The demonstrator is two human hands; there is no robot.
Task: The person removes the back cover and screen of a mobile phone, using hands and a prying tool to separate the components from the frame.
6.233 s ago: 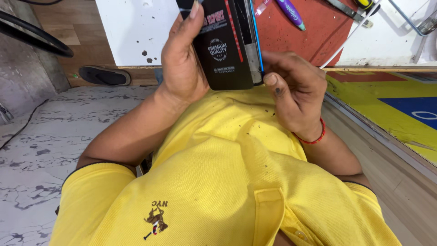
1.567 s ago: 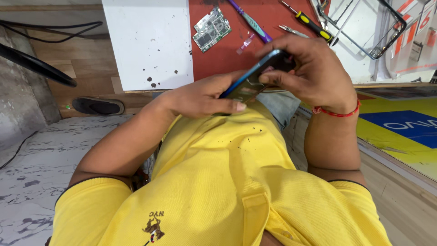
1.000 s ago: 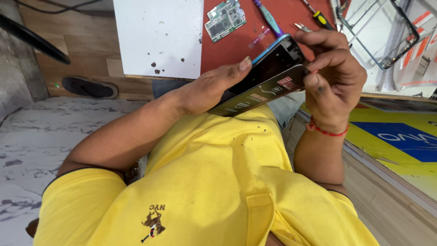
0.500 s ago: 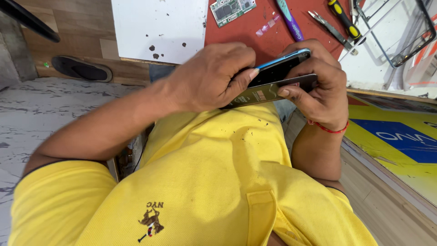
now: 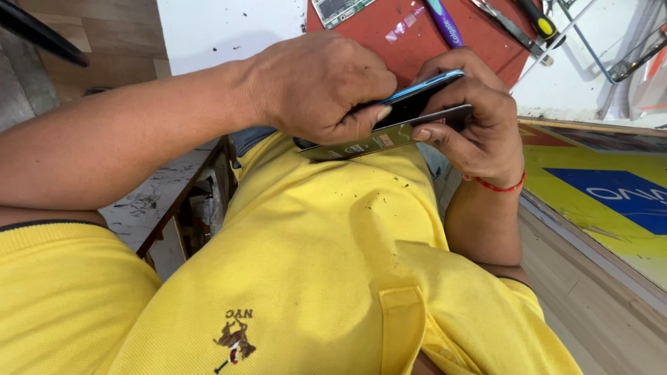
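While our left hand [image 5: 316, 87] clamps the phone [image 5: 410, 104], our right hand [image 5: 472, 118] grips its far end. A dark flat panel [image 5: 368, 141] lies just beneath the phone, pinched by both.

The phone [image 5: 417, 97] is black with a bright blue edge, and the flat panel [image 5: 361, 142] under it looks dark olive-grey. The shirt [image 5: 326, 264] is plain yellow with a small brown emblem, the wrist thread [image 5: 495, 186] is red, and the mat [image 5: 445, 42] is rusty red beside a white sheet [image 5: 222, 28] with black specks.

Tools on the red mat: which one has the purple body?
The toothbrush, lying just above the right hand. The screwdriver beside it has a black-and-yellow handle, and the tweezers between them are bare metal.
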